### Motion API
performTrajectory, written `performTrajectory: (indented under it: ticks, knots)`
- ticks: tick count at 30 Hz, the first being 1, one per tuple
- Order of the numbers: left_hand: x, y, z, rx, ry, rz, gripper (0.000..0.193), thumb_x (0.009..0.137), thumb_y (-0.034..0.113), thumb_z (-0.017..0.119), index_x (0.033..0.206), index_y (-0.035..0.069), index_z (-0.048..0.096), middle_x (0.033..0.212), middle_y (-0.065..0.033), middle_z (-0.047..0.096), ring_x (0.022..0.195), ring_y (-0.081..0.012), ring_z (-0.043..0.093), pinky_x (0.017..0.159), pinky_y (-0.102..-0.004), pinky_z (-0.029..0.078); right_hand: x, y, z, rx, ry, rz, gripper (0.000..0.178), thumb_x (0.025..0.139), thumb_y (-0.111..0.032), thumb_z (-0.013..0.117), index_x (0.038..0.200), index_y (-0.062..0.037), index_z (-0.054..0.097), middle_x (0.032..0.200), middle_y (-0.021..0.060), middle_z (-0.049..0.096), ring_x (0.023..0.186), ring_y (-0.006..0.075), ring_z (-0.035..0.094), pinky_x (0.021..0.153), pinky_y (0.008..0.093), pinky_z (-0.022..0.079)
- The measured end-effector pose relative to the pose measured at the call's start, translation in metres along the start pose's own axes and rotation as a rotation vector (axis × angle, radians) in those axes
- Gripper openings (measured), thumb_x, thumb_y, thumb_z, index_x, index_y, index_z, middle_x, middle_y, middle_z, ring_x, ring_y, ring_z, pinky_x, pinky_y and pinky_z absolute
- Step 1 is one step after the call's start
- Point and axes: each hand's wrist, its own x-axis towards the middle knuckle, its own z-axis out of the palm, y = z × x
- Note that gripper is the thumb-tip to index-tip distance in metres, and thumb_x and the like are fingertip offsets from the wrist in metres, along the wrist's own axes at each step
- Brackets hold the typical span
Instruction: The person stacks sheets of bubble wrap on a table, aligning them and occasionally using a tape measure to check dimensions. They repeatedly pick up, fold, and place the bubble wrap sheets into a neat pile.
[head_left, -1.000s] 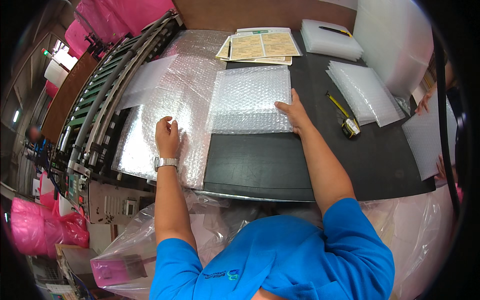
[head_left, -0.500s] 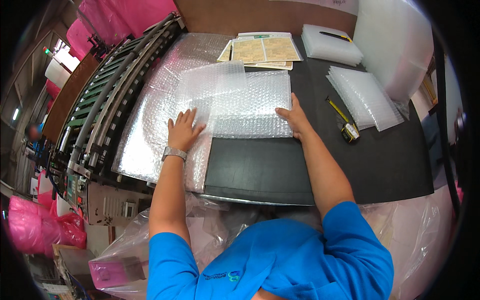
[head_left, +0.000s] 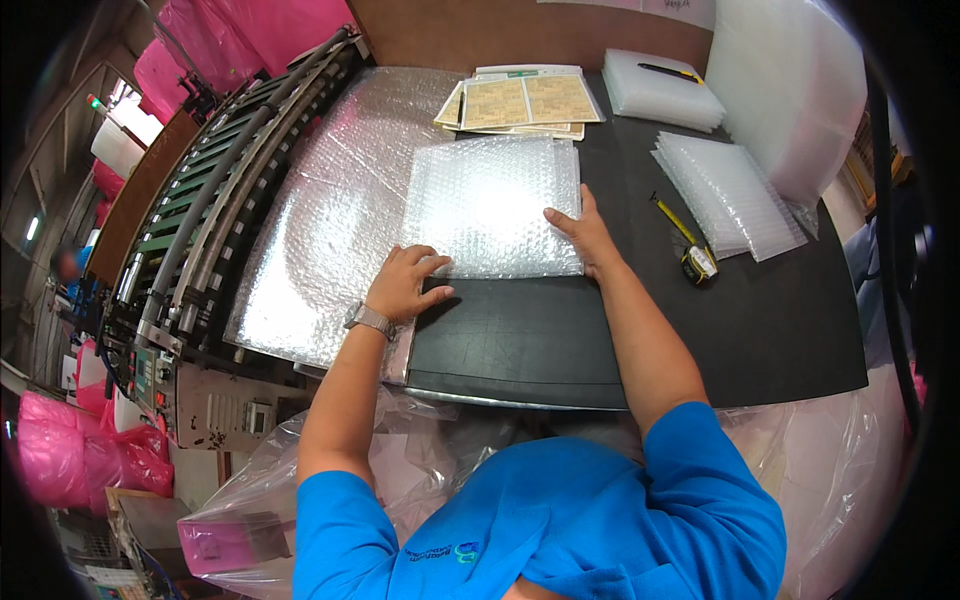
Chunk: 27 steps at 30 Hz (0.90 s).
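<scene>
Bubble-wrap pieces (head_left: 490,200) lie flat in a stack at the middle of the worktop (head_left: 520,340), their left part over a larger bubble-wrap sheet (head_left: 320,235) and the rest over the black surface; their left edges do not quite line up.

Nearest, below the front edge of the worktop, clear plastic film (head_left: 335,450) hangs in loose folds, and a pink block-like shape (head_left: 222,545) shows through its left end; whether the film forms a closed bag cannot be told. Off to the left stand pink plastic bundles (head_left: 65,450), their contents hidden.

Both hands are at the stack. The left hand (head_left: 405,283), below a metal-banded watch (head_left: 370,320), is open, thumb away from the fingers, its fingertips by the near left corner, grasping nothing. The right hand (head_left: 583,235) is loosely open too, thumb on the top piece and fingers along the right edge, not closed round it.

Right of that hand, a tape measure (head_left: 698,265) lies with a length of yellow blade out of its case. Beyond it rests a second pile of bubble-wrap (head_left: 735,195), slightly fanned. Farther back are overlapping printed papers (head_left: 530,100) and a white stack of sheets (head_left: 660,95) carrying a black-and-yellow tool (head_left: 671,73). A big translucent white roll (head_left: 785,95) stands at the far right; a machine with green slats (head_left: 210,170) runs along the left.
</scene>
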Motion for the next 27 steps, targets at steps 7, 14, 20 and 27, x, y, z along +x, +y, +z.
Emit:
performTrajectory:
  ticks: [7,14,20,27]
  knots:
    - [-0.003,-0.006,0.003,-0.118,0.018,0.067,0.046,0.076,0.040,0.060,0.112,0.011,0.055,0.120,-0.0118,0.048,0.114,-0.0303,0.042,0.100,-0.0442,0.028,0.005,0.006,-0.001,-0.087,0.001,0.007,0.093,0.069,-0.003,0.067,0.137,0.0022,0.004,0.129,0.0223,0.036,0.112,0.0266,0.043,0.091,0.0310,0.039]
    - [-0.002,-0.010,0.011,-0.080,0.451,-0.138,0.040,0.078,0.033,0.060,0.109,0.008,0.056,0.118,-0.0171,0.047,0.110,-0.0340,0.043,0.095,-0.0426,0.033,0.009,0.011,-0.007,0.008,-0.047,0.011,0.088,0.070,-0.004,0.058,0.138,0.0018,0.002,0.130,0.0233,0.035,0.112,0.0273,0.044,0.090,0.0310,0.039]
    - [-0.001,-0.032,0.015,-0.226,0.836,-0.331,0.035,0.087,0.031,0.051,0.105,0.001,0.053,0.106,-0.0161,0.050,0.103,-0.0294,0.044,0.088,-0.0381,0.036,0.011,0.013,-0.007,0.010,-0.039,0.008,0.087,0.071,-0.004,0.057,0.138,0.0006,0.001,0.131,0.0233,0.033,0.112,0.0281,0.043,0.090,0.0313,0.039]
    - [-0.003,-0.037,0.018,-0.299,0.865,-0.397,0.034,0.088,0.029,0.049,0.108,0.001,0.052,0.106,-0.0129,0.050,0.097,-0.0232,0.046,0.079,-0.0331,0.039,0.006,0.006,-0.005,-0.001,-0.029,0.016,0.086,0.072,-0.004,0.057,0.138,0.0002,0.002,0.131,0.0231,0.033,0.112,0.0278,0.043,0.090,0.0317,0.039]
